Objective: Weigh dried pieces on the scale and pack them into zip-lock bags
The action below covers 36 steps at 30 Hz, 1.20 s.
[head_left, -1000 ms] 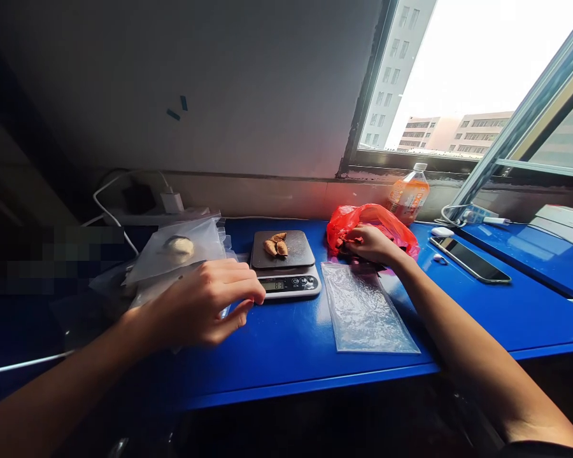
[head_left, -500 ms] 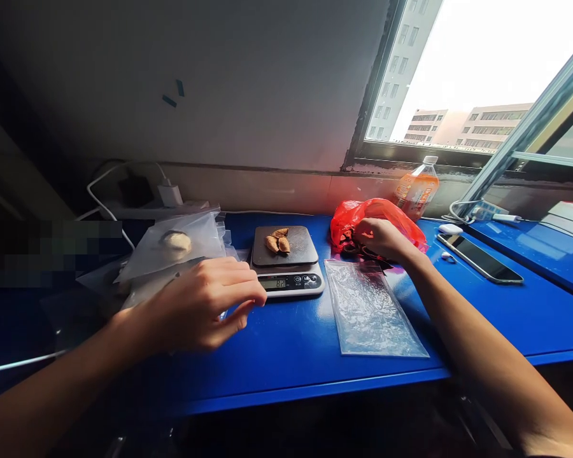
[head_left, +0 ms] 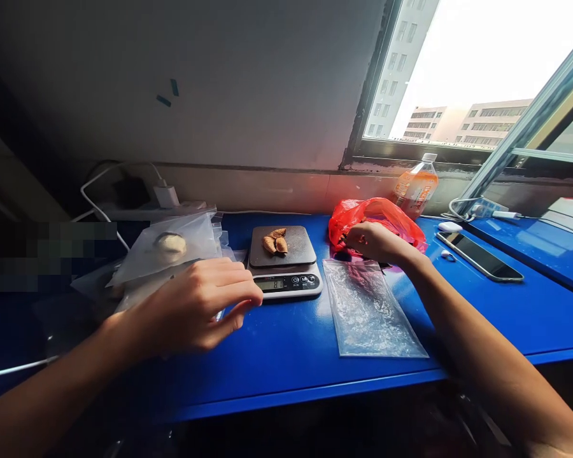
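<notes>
A kitchen scale (head_left: 260, 256) stands on the blue table with a few brown dried pieces (head_left: 281, 245) on its plate. Its small display is lit, but the digits are hard to read. My left hand (head_left: 214, 299) hovers beside the scale's front left corner, fingers loosely bent, thumb apart from the index finger, holding nothing. At the mouth of a red plastic bag (head_left: 363, 208), my right hand (head_left: 375, 242) has its fingers curled down among dark pieces. Its fingertips are partly hidden, and what they grip is unclear. A flat clear plastic bag (head_left: 375, 318) lies in front of the red one.
Clear bags (head_left: 143, 254), one with a pale round piece showing, lie left of the scale. Behind the red bag stands an orange drink bottle (head_left: 416, 187). To the right lie a phone (head_left: 480, 256), an earbud (head_left: 447, 256) and its white case (head_left: 450, 226). White cables (head_left: 93, 203) run at the left.
My right hand has shifted slightly left at the red bag, its fingers curling lower. My left hand stays beside the scale. The whole view has drifted a little.
</notes>
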### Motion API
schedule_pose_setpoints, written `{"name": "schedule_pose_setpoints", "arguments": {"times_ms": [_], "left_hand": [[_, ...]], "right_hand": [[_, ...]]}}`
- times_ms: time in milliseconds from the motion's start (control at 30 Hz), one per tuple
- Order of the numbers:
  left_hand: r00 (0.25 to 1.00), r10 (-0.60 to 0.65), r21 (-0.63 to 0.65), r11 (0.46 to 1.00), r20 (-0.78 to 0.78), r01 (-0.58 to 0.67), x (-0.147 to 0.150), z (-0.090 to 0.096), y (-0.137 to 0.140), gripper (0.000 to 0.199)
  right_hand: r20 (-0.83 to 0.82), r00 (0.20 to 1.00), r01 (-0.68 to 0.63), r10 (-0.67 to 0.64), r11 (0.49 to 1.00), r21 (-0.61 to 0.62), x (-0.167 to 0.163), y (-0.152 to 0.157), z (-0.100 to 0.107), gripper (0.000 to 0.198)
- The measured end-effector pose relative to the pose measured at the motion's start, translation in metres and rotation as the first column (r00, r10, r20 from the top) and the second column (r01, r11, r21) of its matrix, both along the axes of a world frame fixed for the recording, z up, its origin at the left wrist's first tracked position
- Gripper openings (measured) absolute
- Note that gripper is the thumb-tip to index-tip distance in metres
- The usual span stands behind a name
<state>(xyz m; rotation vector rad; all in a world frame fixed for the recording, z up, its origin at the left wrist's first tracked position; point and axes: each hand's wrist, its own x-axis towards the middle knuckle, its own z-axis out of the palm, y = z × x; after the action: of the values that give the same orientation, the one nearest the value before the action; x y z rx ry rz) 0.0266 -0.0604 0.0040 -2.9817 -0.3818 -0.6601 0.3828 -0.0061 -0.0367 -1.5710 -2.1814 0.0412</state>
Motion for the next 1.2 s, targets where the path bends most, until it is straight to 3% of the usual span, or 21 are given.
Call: {"name": "schedule_pose_setpoints", "arguments": {"times_ms": [67,167,333,467,567,667,800,900,1100,1200], "left_hand": [[1.0,0.002,0.001,1.0,0.002,-0.002,-0.001,-0.001,0.002,0.016],[1.0,0.011,0.006,1.0,0.0,-0.011,-0.002,-0.001,0.002,0.016],[1.0,0.015,-0.002,1.0,-0.014,-0.015,0.0,-0.001,0.0,0.016],[1.0,0.013,0.004,1.0,-0.003,-0.013,0.0,-0.002,0.002,0.015],[0.999,0.03,-0.004,1.0,0.029,-0.03,-0.002,-0.004,0.006,0.014],[0.999,0.044,-0.018,0.999,0.022,-0.044,-0.004,-0.006,0.009,0.014],[1.0,0.025,-0.006,1.0,0.01,-0.025,-0.002,-0.008,0.008,0.014],[1.0,0.004,-0.008,1.0,0.011,-0.004,0.0,-0.009,0.004,0.014],[1.0,0.026,-0.008,1.0,0.017,-0.026,0.001,-0.008,0.001,0.014],[1.0,0.02,-0.012,1.0,0.016,-0.02,0.001,-0.007,0.001,0.014]], "right_hand": [[-0.056,0.998,-0.037,0.036,0.999,-0.017,-0.002,-0.004,0.007,0.012],[-0.3,0.949,-0.118,0.101,0.992,-0.039,-0.014,-0.013,0.016,0.02],[-0.753,0.651,-0.269,0.095,0.957,-0.112,-0.047,-0.016,0.011,0.028],[-0.856,0.516,-0.329,0.027,0.929,-0.169,-0.069,-0.009,0.001,0.03],[-0.881,0.474,-0.308,-0.002,0.936,-0.168,-0.075,-0.007,-0.003,0.038],[-0.864,0.504,-0.298,0.012,0.941,-0.161,-0.075,-0.006,-0.005,0.047],[-0.838,0.543,-0.294,0.044,0.946,-0.14,-0.079,-0.003,-0.01,0.036],[-0.812,0.583,-0.22,0.027,0.967,-0.126,-0.088,0.001,-0.014,0.031],[-0.525,0.851,-0.05,0.015,0.997,-0.053,-0.086,0.004,-0.005,0.024],[-0.413,0.909,-0.041,0.056,0.998,0.044,-0.068,-0.001,0.008,0.024]]}}
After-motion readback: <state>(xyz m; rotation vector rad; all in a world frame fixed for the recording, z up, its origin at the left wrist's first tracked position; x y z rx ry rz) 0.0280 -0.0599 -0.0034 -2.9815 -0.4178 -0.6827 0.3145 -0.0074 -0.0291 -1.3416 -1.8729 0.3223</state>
